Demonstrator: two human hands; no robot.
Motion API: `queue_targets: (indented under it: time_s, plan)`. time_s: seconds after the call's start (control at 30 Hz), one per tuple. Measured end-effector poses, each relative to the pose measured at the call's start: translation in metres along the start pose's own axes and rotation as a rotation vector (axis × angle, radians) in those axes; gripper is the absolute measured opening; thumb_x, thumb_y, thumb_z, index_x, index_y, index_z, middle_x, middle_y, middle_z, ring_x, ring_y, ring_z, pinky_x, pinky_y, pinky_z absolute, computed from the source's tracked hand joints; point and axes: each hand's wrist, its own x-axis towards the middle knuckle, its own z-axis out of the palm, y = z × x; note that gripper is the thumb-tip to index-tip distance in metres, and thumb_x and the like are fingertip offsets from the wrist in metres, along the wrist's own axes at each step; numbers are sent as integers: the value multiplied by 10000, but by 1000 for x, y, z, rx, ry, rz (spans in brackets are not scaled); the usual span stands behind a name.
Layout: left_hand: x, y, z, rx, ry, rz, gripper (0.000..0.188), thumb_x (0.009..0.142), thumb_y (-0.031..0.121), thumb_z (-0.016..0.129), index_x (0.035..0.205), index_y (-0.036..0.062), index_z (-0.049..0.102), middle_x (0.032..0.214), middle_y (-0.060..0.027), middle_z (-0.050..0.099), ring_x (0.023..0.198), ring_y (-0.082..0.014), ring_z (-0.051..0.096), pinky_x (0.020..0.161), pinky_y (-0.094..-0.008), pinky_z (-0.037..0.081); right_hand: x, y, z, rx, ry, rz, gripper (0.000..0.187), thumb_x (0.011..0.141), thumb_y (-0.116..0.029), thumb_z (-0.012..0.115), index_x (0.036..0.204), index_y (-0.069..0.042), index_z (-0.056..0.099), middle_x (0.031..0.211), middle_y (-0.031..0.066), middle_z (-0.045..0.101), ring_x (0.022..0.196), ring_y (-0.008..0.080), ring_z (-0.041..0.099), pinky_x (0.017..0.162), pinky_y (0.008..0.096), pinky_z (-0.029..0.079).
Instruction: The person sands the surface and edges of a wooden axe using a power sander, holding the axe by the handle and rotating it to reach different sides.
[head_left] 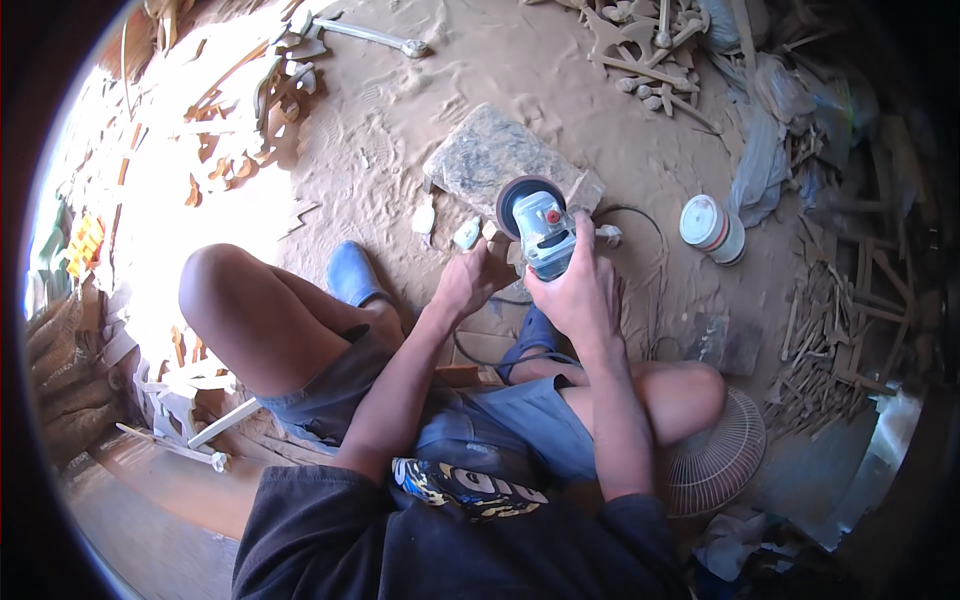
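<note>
My right hand (580, 295) is wrapped round a pale blue angle grinder (545, 222) with a red button. Its dark round disc (508, 203) faces left, beside my left hand's fingertips. My left hand (468, 280) is closed in a pinch, and a small tan piece (490, 230) shows at its fingertips. Its lower part is hidden by the fingers. Just beyond the grinder lies a grey stone slab (490, 150). Two small whitish lumps, one of them a pale bluish piece (467, 234), rest on the sandy ground left of the disc.
A dark cable (660, 250) curves over the ground at right. Beyond it stands a white-lidded tub (705, 225). Piles of pale bone-like pieces (640, 60) lie at the far side, with sticks (820, 340) at right. A round fan grille (715, 460) sits beside my right knee.
</note>
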Motion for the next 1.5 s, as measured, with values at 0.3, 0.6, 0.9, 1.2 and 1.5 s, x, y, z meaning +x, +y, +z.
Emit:
queue_targets:
  time_s: [0.3, 0.6, 0.9, 1.2, 1.5]
  plan:
    - [-1, 2, 0, -8, 2, -34, 404, 854, 185, 807, 1119, -3, 566, 919, -203, 770, 897, -416, 753, 776, -490, 597, -1, -3, 11, -90, -96, 14, 929, 777, -268, 851, 1534, -14, 375, 952, 296, 728, 842, 472, 734, 742, 568, 573]
    - [-3, 0, 6, 41, 33, -48, 473, 840, 240, 824, 1136, -16, 558, 888, -221, 760, 863, -431, 749, 752, -513, 598, -3, 3, 19, -162, -31, 9, 890, 778, -274, 866, 1511, -43, 416, 952, 288, 746, 835, 485, 732, 714, 576, 572]
    - [4, -10, 13, -49, 55, -100, 433, 796, 308, 880, 984, -11, 654, 836, -169, 751, 793, -273, 767, 714, -407, 577, -12, 14, 17, -122, -45, 99, 936, 761, -263, 879, 1539, -62, 397, 1016, 295, 740, 871, 478, 730, 733, 566, 568]
    - [1, -2, 12, -17, 84, -73, 398, 816, 298, 856, 976, -7, 656, 804, -170, 738, 765, -284, 763, 688, -407, 570, -14, 26, 28, -82, -25, 66, 930, 761, -255, 881, 1528, -73, 387, 1028, 305, 740, 886, 495, 730, 746, 577, 575]
    - [2, -8, 16, -19, 96, -67, 420, 819, 309, 849, 1006, -8, 644, 789, -189, 724, 748, -331, 762, 674, -433, 571, -13, 22, 28, -77, -61, 87, 960, 766, -291, 871, 1553, -32, 386, 1058, 289, 721, 902, 460, 734, 767, 560, 581]
